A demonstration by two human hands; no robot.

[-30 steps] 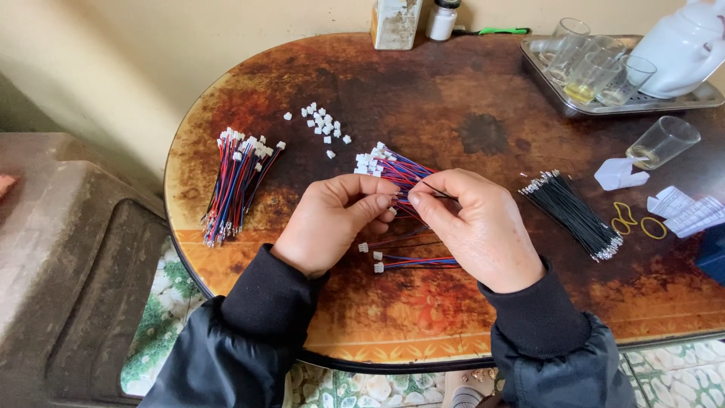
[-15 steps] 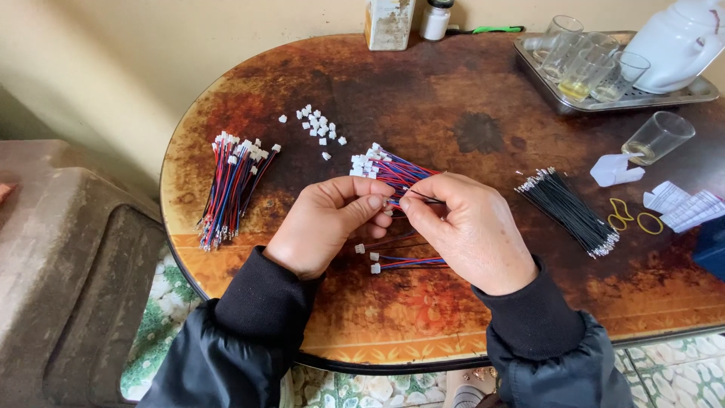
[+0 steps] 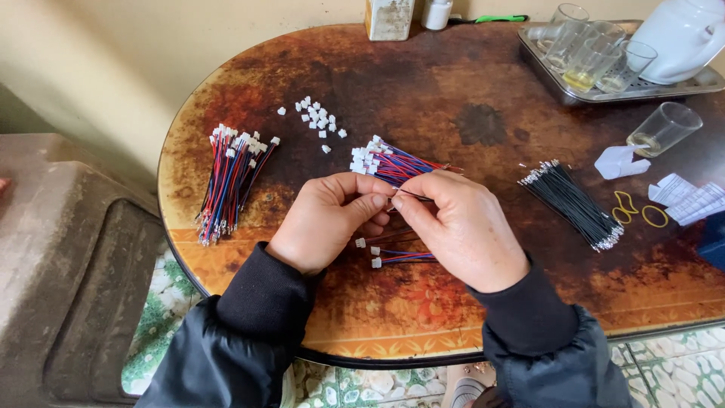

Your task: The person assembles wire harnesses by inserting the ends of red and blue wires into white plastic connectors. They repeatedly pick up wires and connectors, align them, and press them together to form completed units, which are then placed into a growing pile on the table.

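My left hand (image 3: 328,219) and my right hand (image 3: 464,227) meet over the middle of a worn brown oval table (image 3: 453,91). Both pinch a thin wire between their fingertips; the left also seems to hold a small white connector, mostly hidden. Just beyond the fingers lies a bundle of red-and-blue wires with white connectors (image 3: 389,161). Below the hands rest a few finished wire pieces (image 3: 393,253). Loose white connectors (image 3: 317,119) are scattered at the upper left.
A larger red-and-blue wire bundle (image 3: 230,181) lies at the table's left edge and a black wire bundle (image 3: 574,204) at the right. A metal tray with glasses (image 3: 596,57), a white teapot (image 3: 683,34), a tipped glass (image 3: 664,128), rubber bands (image 3: 638,211) and paper scraps (image 3: 691,198) occupy the right.
The view has shifted slightly and my hands stay together, fingers working the wire; the right fingertips have drawn a little closer to the left.
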